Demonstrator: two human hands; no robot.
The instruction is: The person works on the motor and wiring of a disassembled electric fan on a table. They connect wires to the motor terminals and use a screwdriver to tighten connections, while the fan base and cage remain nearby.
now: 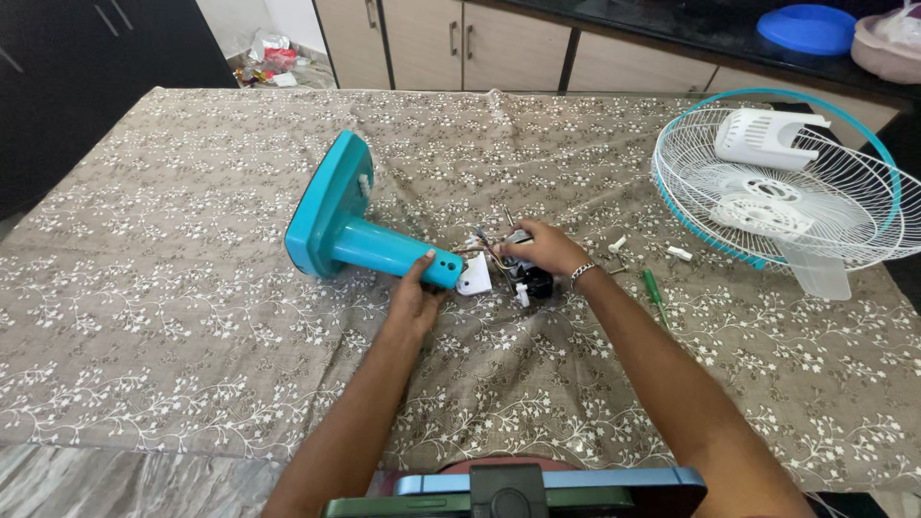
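A teal fan stand (345, 225) lies on its side on the patterned tablecloth (173, 317), base to the left and neck to the right. My left hand (414, 297) grips the end of the neck. My right hand (542, 249) holds a small part with coloured wires (489, 251) at the neck's open end, over a black motor piece (535, 283) and a white plate (475, 276). A bracelet sits on my right wrist.
A white wire fan guard (767, 192) with a teal rim holds a white motor cover (767, 136) and clear blades at the right. A green screwdriver (654, 293) and small white pieces (677, 253) lie near my right arm. Cabinets and a dark counter stand behind.
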